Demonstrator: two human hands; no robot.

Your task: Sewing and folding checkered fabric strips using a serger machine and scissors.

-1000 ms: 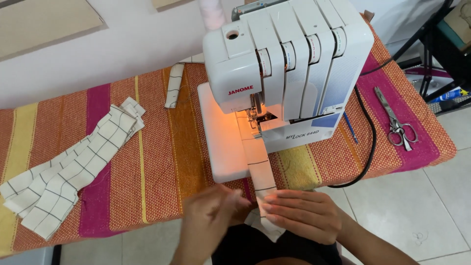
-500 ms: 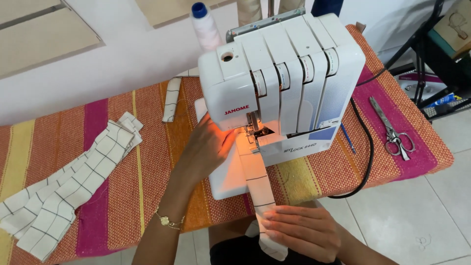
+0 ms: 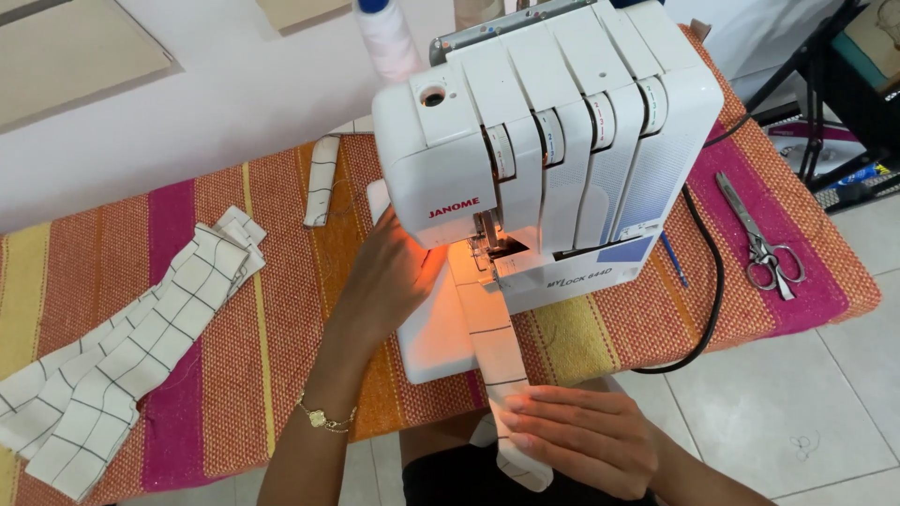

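left hand flat, fingers together, just beside needle | right hand pinches fabric strip running from under presser foot to table edge | risk: fingertips drawn toward blade; strip skewing on sewing machine

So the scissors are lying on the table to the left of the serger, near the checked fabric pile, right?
Not quite. In the head view the scissors lie on the table to the right of the serger; the checked fabric pile is on its left.

Glossy white plastic serger, coarse woven striped cloth, shiny metal scissors.
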